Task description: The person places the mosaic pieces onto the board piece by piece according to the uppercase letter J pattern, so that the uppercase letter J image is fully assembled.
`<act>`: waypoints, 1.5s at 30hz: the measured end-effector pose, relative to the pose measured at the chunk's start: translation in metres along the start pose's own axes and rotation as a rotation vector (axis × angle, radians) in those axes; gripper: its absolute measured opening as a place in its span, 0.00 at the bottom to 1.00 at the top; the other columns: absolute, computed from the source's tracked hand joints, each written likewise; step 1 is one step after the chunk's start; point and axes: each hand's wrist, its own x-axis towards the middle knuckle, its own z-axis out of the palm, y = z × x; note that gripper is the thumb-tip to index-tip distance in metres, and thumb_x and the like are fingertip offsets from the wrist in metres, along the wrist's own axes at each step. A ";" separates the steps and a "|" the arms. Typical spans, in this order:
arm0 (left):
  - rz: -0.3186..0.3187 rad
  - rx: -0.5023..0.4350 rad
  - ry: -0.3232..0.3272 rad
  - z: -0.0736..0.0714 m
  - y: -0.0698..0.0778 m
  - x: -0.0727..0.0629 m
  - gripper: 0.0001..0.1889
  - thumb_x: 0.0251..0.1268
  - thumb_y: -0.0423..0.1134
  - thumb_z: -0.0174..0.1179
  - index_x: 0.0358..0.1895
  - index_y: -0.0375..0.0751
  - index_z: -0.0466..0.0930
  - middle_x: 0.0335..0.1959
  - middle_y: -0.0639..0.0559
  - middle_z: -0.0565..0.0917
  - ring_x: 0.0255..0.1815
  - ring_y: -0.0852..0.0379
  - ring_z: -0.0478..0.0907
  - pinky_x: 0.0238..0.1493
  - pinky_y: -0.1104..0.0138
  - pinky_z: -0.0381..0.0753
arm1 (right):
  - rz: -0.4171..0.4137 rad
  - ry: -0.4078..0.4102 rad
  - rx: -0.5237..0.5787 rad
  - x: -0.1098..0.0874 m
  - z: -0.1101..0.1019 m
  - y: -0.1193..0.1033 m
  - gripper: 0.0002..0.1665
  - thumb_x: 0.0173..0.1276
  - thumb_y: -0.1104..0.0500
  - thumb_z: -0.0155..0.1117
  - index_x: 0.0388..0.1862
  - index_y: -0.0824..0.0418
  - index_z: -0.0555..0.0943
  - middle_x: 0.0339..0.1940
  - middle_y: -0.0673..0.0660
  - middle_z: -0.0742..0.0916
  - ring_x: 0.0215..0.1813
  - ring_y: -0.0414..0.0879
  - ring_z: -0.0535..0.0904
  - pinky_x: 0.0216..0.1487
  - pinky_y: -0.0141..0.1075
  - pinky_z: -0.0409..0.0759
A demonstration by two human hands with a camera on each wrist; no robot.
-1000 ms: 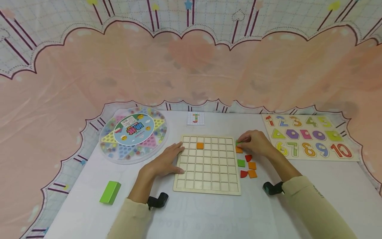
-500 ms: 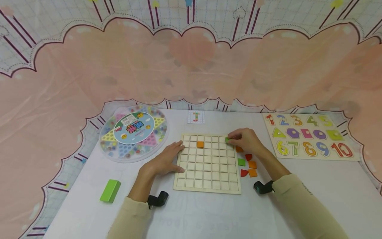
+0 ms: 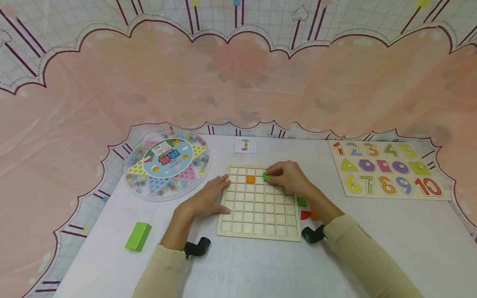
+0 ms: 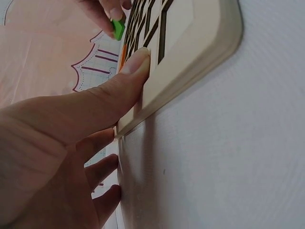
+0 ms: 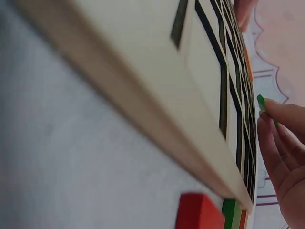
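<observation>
A wooden grid board (image 3: 258,238) lies flat on the table, with an orange square tile (image 3: 250,179) in one cell of its second row. At the board's left side, my left hand (image 3: 204,198) rests with its thumb on the rim and its other fingers spread along the edge. Between thumb and fingertips, my right hand (image 3: 292,178) pinches a green tile (image 3: 266,176), held tilted above the upper part of the board. The right wrist view shows the green tile (image 5: 261,102) apart from the board's surface.
Beside the board's right edge lie a green tile (image 3: 302,201), a red rounded tile (image 3: 305,215) and orange tiles (image 3: 315,215), partly hidden. Around them are a pattern card (image 3: 245,145), a round marble game (image 3: 167,165), a number puzzle (image 3: 389,169) and a green block (image 3: 138,236).
My right hand has carried the green tile leftward, from the loose tiles at the right to above the board's upper cells. The left hand keeps its place on the board edge.
</observation>
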 end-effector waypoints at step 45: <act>-0.004 0.023 -0.014 -0.002 0.004 0.000 0.48 0.59 0.41 0.74 0.79 0.34 0.57 0.86 0.42 0.47 0.87 0.37 0.40 0.85 0.43 0.47 | -0.050 -0.078 -0.194 0.014 0.010 -0.021 0.09 0.58 0.60 0.79 0.37 0.61 0.90 0.37 0.56 0.91 0.36 0.42 0.80 0.41 0.31 0.80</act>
